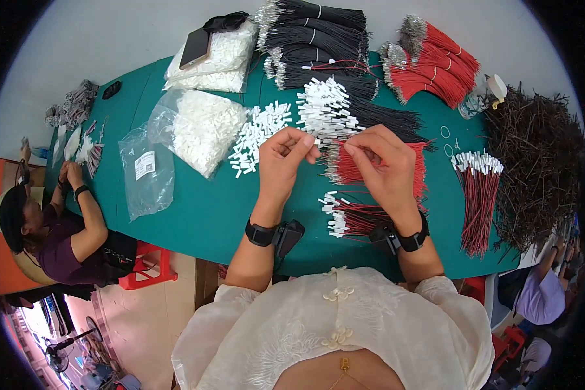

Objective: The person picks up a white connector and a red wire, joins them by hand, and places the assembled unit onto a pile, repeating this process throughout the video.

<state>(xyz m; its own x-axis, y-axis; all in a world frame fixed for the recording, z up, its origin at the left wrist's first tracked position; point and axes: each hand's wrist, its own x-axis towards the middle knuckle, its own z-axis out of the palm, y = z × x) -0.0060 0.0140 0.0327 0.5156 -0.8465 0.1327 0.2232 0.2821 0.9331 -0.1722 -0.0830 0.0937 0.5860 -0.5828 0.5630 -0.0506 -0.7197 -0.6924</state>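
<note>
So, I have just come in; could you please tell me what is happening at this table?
A person works with both hands over a green table. The left hand pinches a small white plug; the right hand is close beside it, but its hold is unclear. Below lie red wires, with a loose white pile to the left and a white-tipped bundle to the right.

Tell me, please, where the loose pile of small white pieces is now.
In the head view, the loose pile lies on the green table, left of and beyond the left hand, between the filled clear bag and the white-tipped black wires.
</note>
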